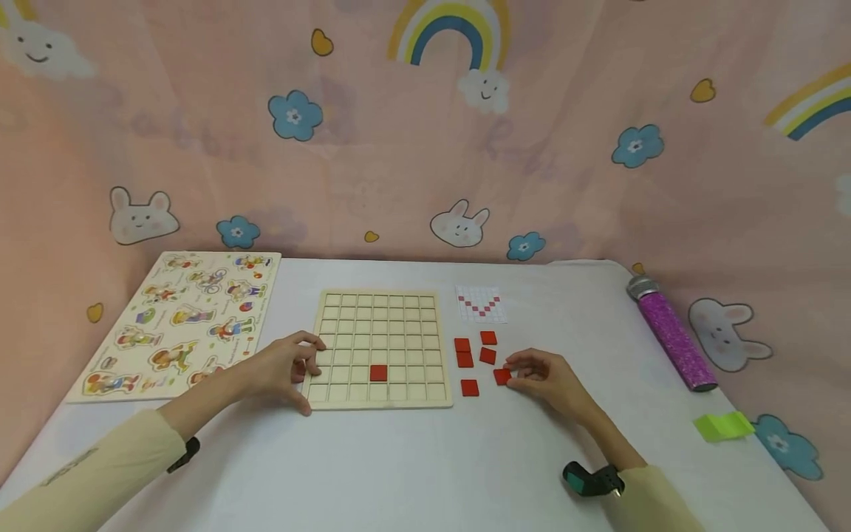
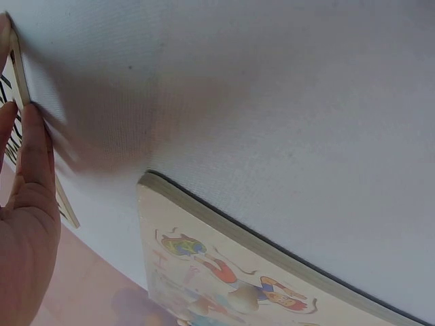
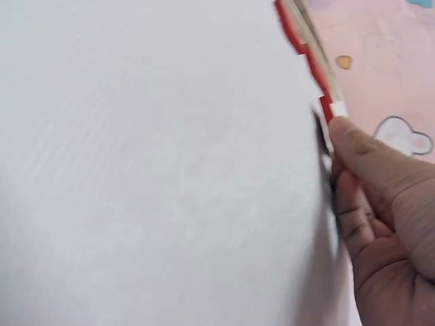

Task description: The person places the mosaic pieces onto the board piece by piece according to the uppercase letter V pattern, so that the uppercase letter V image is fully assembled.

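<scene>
A pale wooden grid board (image 1: 379, 405) lies flat on the table, one red square tile (image 1: 378, 373) in a cell of its lower rows. My left hand (image 1: 286, 367) rests against the board's left edge, thumb at the near corner; the left wrist view shows its fingers (image 2: 35, 146) along that edge. Right of the board lie several loose red tiles (image 1: 470, 388). At the rightmost one, a red tile (image 1: 501, 377), my right hand (image 1: 548, 380) pinches with thumb and fingertips. In the right wrist view, the hand (image 3: 387, 210) partly hides that tile.
Behind the loose tiles lies a white pattern card (image 1: 482, 314) with red squares in a V. A picture puzzle board (image 1: 266, 270) is at the left. To the right are a glittery purple microphone-like tube (image 1: 674, 336) and a bright green paper piece (image 1: 725, 426).
</scene>
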`<state>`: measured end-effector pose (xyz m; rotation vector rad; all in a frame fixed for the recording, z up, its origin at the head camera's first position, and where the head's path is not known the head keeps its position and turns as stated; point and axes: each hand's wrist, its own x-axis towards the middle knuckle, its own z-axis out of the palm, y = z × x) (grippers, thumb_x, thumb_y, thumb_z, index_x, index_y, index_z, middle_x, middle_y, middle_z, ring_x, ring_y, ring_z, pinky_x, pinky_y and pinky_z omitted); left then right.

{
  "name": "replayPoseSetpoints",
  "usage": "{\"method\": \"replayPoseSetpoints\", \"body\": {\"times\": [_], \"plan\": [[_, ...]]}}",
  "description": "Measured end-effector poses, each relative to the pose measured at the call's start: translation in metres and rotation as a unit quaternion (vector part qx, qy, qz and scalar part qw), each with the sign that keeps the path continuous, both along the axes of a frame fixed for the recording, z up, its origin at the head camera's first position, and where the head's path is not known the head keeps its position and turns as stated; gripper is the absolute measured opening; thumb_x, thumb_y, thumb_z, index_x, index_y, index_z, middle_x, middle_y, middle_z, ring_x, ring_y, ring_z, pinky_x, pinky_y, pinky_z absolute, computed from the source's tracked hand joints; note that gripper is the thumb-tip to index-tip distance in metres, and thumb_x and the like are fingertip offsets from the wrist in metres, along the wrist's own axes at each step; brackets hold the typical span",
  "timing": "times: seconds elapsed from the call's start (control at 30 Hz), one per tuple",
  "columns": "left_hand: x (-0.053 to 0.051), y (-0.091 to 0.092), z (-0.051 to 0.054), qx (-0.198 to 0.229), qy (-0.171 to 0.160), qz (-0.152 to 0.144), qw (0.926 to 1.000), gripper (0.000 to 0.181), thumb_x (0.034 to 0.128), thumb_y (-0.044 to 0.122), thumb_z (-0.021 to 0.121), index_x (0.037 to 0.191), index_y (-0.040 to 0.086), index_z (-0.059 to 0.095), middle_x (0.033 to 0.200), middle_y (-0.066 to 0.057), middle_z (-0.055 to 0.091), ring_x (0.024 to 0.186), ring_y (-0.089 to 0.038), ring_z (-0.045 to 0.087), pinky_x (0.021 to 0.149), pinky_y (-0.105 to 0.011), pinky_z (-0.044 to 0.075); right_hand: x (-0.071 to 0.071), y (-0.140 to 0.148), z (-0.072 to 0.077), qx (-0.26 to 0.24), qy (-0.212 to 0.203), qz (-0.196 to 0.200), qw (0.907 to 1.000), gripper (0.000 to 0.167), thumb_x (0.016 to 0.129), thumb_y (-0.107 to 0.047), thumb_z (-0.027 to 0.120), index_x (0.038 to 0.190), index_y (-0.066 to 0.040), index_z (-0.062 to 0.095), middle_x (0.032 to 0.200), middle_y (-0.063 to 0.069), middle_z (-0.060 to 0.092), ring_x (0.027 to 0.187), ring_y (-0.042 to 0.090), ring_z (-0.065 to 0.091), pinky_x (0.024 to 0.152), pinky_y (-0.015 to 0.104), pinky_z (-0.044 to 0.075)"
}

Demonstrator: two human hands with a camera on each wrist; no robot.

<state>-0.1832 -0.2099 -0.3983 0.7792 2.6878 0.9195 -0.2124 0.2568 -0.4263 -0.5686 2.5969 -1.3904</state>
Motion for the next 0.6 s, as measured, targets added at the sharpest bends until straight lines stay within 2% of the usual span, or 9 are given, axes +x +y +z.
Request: {"method": "replayPoseSetpoints", "body": {"times": [0.2,0.3,0.47,0.6], "plan": [[0.002,-0.002,0.0,0.001,-0.013,0.007,0.9999,0.042,0.0568,0.024,0.093,0.078,0.012,0.059,0.129,-0.013,0.048,0.082,-0.014,0.051,0.07,-0.022,0.042,0.001,-0.005,0.003,0.001,-0.005,-0.006,1.0,0.04,0.082,-0.01,0.075,0.118,0.001,0.06,0.106,0.014,0.069,0.089,0.019,0.066,0.079,0.017,0.051],[0.001,-0.001,0.001,0.004,-0.01,0.003,0.9999,0.042,0.0568,0.023,0.093,0.078,0.011,0.059,0.128,-0.014,0.048,0.08,-0.013,0.052,0.069,-0.022,0.043,0.002,-0.011,0.005,0.002,-0.003,-0.013,0.9999,0.041,0.082,-0.01,0.075,0.119,0.0,0.06,0.107,0.014,0.07,0.095,0.021,0.068,0.081,0.017,0.051],[0.0,0.0,0.001,0.007,0.004,-0.008,0.9999,0.043,0.0552,0.023,0.093,0.077,0.01,0.058,0.125,-0.017,0.049,0.073,-0.009,0.051,0.066,-0.022,0.043,0.002,-0.022,0.005,-0.007,0.003,-0.025,0.9997,0.036,0.08,-0.011,0.078,0.111,0.0,0.064,0.103,0.014,0.071,0.093,0.022,0.068,0.081,0.018,0.051],[0.0,0.0,0.0,0.002,0.0,-0.005,1.0,0.043,0.0545,0.022,0.093,0.076,0.011,0.057,0.125,-0.016,0.049,0.07,-0.007,0.051,0.065,-0.021,0.043,0.001,-0.03,0.005,-0.028,-0.016,-0.015,0.9994,0.034,0.078,-0.009,0.079,0.108,0.002,0.065,0.102,0.015,0.07,0.091,0.023,0.068,0.081,0.019,0.052]]}}
